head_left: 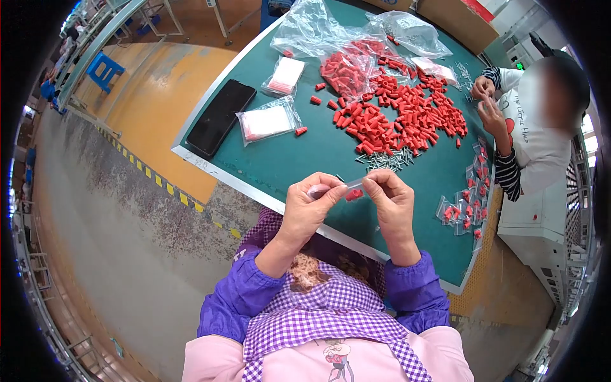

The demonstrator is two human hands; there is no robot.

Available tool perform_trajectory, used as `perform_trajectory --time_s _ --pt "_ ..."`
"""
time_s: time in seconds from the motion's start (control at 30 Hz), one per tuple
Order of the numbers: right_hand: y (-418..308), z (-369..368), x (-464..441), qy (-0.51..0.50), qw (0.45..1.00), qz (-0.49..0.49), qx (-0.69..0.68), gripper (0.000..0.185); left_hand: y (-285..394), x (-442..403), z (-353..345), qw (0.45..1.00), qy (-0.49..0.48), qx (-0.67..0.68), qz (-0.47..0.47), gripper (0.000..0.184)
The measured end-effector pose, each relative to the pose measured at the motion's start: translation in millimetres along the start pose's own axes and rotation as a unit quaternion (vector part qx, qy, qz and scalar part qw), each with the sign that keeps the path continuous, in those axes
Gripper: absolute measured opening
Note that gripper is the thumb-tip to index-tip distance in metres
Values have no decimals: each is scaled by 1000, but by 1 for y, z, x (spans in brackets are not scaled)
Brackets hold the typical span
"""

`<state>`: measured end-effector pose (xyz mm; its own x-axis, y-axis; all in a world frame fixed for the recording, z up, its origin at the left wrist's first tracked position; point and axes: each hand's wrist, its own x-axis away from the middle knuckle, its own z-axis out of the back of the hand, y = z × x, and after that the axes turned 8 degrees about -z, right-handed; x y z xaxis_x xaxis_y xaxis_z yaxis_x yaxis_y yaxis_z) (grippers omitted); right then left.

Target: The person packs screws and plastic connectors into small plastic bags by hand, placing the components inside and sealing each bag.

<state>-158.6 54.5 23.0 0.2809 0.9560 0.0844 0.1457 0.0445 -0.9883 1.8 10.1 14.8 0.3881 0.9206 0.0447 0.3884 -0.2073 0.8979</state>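
Note:
Between my two hands is a small clear plastic bag [352, 184], pinched along its upper edge, above the near edge of the green table. A red piece [354, 195] shows at the bag; whether it lies inside or behind is hard to tell. My left hand [310, 205] closes thumb and fingers on the bag's left end, with more clear plastic in its curled fingers. My right hand [391, 204] pinches the right end. Just beyond are a heap of short red plastic tubes [382, 118] and a pile of small metal screws [389, 159].
On the green table [286, 159] lie a black phone [221, 118], bags of small white-and-red packets [270, 121], large plastic bags [312, 28] and several filled small bags [468, 197]. A co-worker [534, 127] handles something small at the right edge. A blue stool [104, 71] stands at left.

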Motion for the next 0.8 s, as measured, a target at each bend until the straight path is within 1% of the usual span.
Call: perform_trajectory --time_s 0.1,0.13,0.2,0.27,0.33,0.4,0.43,0.47,0.5,0.53,0.57,0.6,0.63,0.67,0.7,0.73,0.77,0.8 --pt "6 -1 3 5 999 9 39 7 2 -1 -10 999 14 -33 -16 7" --pt "5 -3 5 4 998 25 60 6 -3 -1 -9 999 14 -33 -15 7" --pt "4 -5 8 6 996 40 82 5 -15 -2 -7 996 -18 -11 -90 8" --pt "4 -4 12 21 992 35 118 5 -18 1 -9 996 -23 12 -85 8" --pt "9 -2 15 27 993 25 111 4 -18 2 -9 996 -27 33 -82 8" --pt "9 -1 18 31 994 16 104 4 -16 1 -4 997 -67 17 20 12" --pt "6 -2 20 51 995 8 82 4 -16 2 -4 997 -67 16 20 12" --pt "3 -2 21 72 996 1 59 3 -16 2 -6 994 -57 71 56 16" --pt "0 4 22 103 990 21 97 3 -16 2 -7 987 -47 125 91 20" --pt "-3 14 23 134 981 41 135 2 -18 0 -5 987 -48 125 92 20" --pt "-2 29 23 190 962 73 182 4 -22 -3 -3 974 -41 203 86 23" --pt "-9 42 22 252 921 118 274 4 -25 -6 0 956 -34 281 80 26" --pt "-10 57 22 301 889 151 312 4 -24 -7 4 953 -45 290 80 29" --pt "-16 71 22 300 889 152 312 4 -23 -6 4 952 -44 291 79 29" --pt "-24 81 23 351 780 227 465 5 -19 -5 1 945 -25 313 88 31" --pt "-29 86 23 386 638 293 598 6 -18 -5 0 937 -5 334 97 33" --pt "-27 84 24 385 638 293 600 6 -19 -5 -1 937 -5 336 98 33" --pt "-25 79 27 372 711 262 537 8 -20 -5 -2 932 -12 350 97 34"
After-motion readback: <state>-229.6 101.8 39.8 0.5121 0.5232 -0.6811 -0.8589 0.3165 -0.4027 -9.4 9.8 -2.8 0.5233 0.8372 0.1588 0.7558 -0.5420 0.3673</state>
